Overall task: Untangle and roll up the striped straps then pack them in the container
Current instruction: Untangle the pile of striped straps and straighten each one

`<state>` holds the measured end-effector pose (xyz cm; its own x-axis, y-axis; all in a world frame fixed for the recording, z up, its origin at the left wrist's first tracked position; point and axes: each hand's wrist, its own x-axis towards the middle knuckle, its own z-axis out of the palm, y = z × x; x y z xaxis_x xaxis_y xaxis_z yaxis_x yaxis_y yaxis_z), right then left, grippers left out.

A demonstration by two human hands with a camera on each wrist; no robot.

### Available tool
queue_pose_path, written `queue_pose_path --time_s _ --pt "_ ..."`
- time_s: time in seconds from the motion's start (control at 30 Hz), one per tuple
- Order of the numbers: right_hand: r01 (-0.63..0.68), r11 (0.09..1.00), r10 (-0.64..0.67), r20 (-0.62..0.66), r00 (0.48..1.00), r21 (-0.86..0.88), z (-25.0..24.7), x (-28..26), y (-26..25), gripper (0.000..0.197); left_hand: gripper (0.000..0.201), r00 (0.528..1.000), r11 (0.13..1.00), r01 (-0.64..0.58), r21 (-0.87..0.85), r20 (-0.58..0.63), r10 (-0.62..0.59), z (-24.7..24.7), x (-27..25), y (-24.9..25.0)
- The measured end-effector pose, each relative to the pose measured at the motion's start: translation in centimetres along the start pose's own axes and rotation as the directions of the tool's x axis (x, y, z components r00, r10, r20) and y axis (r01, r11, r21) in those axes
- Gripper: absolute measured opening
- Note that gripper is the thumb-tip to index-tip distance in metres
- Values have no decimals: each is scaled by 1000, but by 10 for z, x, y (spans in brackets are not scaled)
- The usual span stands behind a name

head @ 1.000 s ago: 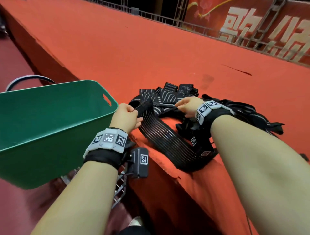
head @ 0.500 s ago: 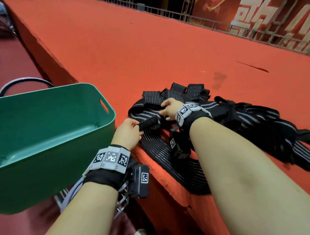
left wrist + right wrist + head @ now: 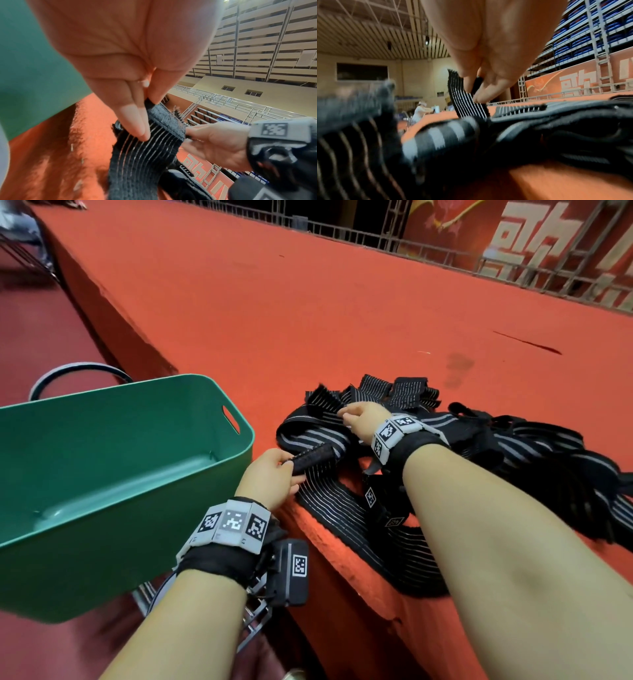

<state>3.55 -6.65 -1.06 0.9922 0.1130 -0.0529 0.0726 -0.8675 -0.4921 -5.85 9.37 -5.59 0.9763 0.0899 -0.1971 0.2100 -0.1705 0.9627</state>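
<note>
A tangle of black straps with thin white stripes (image 3: 496, 453) lies on the red carpeted platform (image 3: 308, 320). One long strap (image 3: 342, 508) runs along the platform's near edge. My left hand (image 3: 274, 477) pinches that strap's folded end (image 3: 313, 457) between thumb and fingers (image 3: 137, 121). Farther back, my right hand (image 3: 359, 416) pinches another striped strap end (image 3: 464, 97) and lifts it off the pile. The green plastic container (image 3: 219, 460) stands at the left, beside the platform edge, with nothing visible in it.
The platform edge drops off just under my left wrist. A metal rail fence (image 3: 376, 231) and a red banner (image 3: 548, 241) border the far side. A wire frame (image 3: 253, 621) shows beneath the container. A person (image 3: 420, 111) stands far off in the hall.
My right hand moved back and left onto a strap end in the pile and pinched it up. My left hand keeps hold of the folded strap end.
</note>
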Motion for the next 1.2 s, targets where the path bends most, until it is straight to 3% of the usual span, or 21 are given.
queue_pose_path --time_s 0.07,0.17,0.37,0.63,0.87,1.13,1.2 --pt "18 998 -8 -141 990 68 -16 -7 -1 33 21 1000 1000 -4 -24 7 4 1 -1 2" --pt "71 985 -9 -362 932 158 -55 -26 -6 33 22 999 998 -23 -60 24 25 1 -8 7" --pt "114 990 -41 -611 791 81 -131 -94 -21 33 22 995 984 -86 -156 27 91 0 -38 26" --pt "128 991 -116 -709 695 -37 -173 -199 -38 32 34 970 959 -217 -183 68 232 11 -110 63" --pt "127 991 -116 -772 626 -46 -204 -277 -35 33 22 963 956 -231 -183 94 251 20 -158 68" --pt "119 991 -18 -845 535 55 -237 -327 -15 32 24 964 955 -257 -146 30 264 30 -173 71" --pt "107 993 -17 -847 532 47 -241 -332 -10 32 25 963 957 -269 -108 1 271 29 -171 74"
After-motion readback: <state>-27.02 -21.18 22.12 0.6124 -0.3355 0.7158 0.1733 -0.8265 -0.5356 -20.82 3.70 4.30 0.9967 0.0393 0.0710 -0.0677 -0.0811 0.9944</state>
